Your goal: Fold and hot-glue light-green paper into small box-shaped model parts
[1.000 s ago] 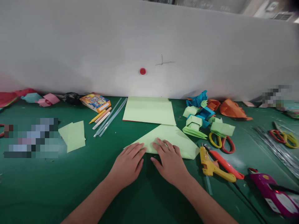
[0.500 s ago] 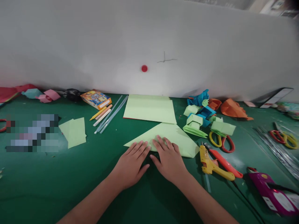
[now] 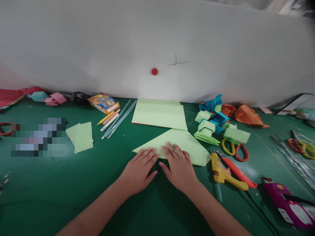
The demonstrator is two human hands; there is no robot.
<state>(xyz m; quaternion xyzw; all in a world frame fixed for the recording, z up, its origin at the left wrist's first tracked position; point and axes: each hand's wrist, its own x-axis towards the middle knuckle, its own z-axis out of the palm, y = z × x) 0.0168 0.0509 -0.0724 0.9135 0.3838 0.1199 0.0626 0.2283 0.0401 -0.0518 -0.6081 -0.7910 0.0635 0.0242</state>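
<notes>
A folded light green paper (image 3: 194,147) lies on the green table, wide at its front edge and narrowing to a point at the left. Flat on its front left edge rest the fingers of my left hand (image 3: 140,172), spread a little, with the thumb out on the table side. My right hand (image 3: 179,168) presses its fingertips on the middle of the same paper, thumb apart and pointing at the left hand. Neither hand grips anything. Behind the folded sheet is a stack of light green paper (image 3: 159,113), its front edge touching or overlapping the folded one.
Right: folded paper pieces (image 3: 206,127), a yellow glue gun (image 3: 228,175), a red cutter (image 3: 238,172), scissors (image 3: 242,152) and a purple device (image 3: 285,203) with a cable. Left: green paper pieces (image 3: 83,137), crayons (image 3: 109,118), glue sticks (image 3: 120,118), a box (image 3: 103,103). A white board (image 3: 98,49) stands behind.
The whole view has shifted slightly, so things appear a little further right. Both hands stay on the folded paper in nearly the same pose.
</notes>
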